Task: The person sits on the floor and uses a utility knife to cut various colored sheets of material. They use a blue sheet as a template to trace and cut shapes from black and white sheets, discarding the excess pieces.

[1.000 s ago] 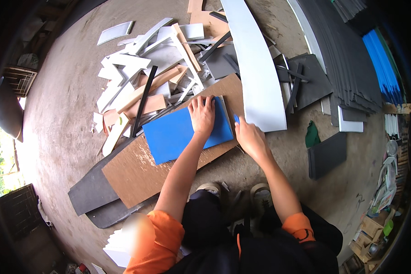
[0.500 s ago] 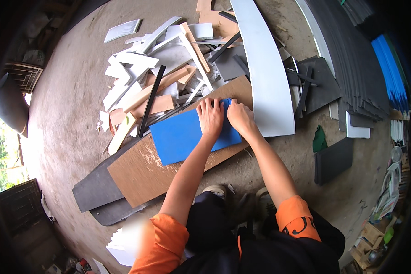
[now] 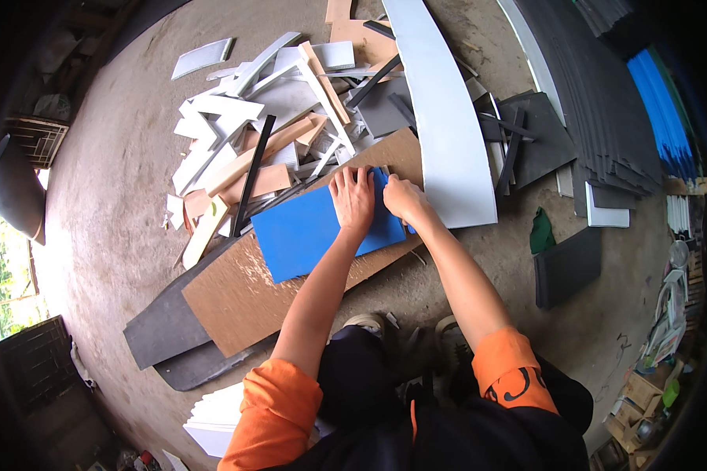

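A flat blue sheet [image 3: 294, 235] lies on a worn brown board [image 3: 228, 302] in front of me. Pressed on the sheet's far right part is my left hand [image 3: 353, 200], palm down with its fingers stretched out. My right hand [image 3: 405, 198] is closed right beside it, at the sheet's right end. What the right fingers grip is hidden under the hand. A narrow blue edge shows just below the right hand, next to the sheet's corner.
Beyond the board lies a heap of white, tan and black offcuts [image 3: 236, 106]. A long white panel [image 3: 456, 141] runs away from me on the right. Farther right are stacked dark sheets [image 3: 605, 102], blue sheets [image 3: 660, 110] and a dark block [image 3: 569, 267]. Dark boards [image 3: 173, 322] lie beneath the brown one.
My right hand has moved slightly toward me along the sheet's right end. The left hand stays pressed on the sheet. The whole view has shifted a little.
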`<state>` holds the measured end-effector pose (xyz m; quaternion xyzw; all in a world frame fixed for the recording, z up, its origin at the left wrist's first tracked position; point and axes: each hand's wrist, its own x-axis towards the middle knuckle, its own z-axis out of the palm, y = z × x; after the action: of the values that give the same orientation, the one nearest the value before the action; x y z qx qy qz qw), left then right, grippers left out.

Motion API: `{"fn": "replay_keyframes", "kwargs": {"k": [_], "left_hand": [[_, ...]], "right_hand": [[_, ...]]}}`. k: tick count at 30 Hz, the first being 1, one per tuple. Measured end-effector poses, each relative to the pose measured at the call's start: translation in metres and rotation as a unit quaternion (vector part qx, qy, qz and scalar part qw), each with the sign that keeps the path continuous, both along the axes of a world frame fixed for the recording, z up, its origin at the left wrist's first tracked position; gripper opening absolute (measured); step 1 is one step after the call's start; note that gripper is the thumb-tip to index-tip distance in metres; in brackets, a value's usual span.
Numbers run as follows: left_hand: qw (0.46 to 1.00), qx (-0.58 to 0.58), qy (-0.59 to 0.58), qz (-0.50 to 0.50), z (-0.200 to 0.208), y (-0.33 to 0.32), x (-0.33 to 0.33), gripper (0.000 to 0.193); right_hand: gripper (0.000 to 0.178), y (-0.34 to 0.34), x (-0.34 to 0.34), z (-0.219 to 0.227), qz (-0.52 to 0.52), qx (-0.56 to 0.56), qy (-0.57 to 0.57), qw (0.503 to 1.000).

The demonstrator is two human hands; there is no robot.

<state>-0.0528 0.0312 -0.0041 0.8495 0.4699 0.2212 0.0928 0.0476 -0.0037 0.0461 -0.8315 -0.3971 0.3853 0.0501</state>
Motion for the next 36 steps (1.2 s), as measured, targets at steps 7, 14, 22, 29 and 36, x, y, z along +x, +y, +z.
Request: {"fn": "replay_keyframes", "kwargs": {"k": [7,14,22,29,36], "left_hand": [[1.0,0.007,0.002,0.011,-0.002,-0.004,-0.001,0.019],[0.999,0.03,-0.013,0.002,-0.005,-0.004,0.003,0.018],[0.999,-0.032,-0.037,0.017,0.006,-0.007,-0.014,0.05],[0.985,-0.101,0.061,-0.122,0.035,-0.062,-0.069,0.086],[0.981,-0.081,0.139,-0.111,0.033,-0.067,-0.082,0.109]], "right_hand": [[0.022,-0.104,-0.027,0.001,0.029,-0.007,-0.012,0.999],[0.023,-0.154,-0.037,0.002,0.007,-0.007,-0.026,1.0],[0.038,-0.127,-0.017,0.012,-0.127,0.186,0.024,0.974],[0.029,-0.058,-0.014,-0.041,-0.164,0.273,0.004,0.948],[0.024,-0.035,-0.014,-0.045,-0.213,0.148,0.077,0.963]]}}
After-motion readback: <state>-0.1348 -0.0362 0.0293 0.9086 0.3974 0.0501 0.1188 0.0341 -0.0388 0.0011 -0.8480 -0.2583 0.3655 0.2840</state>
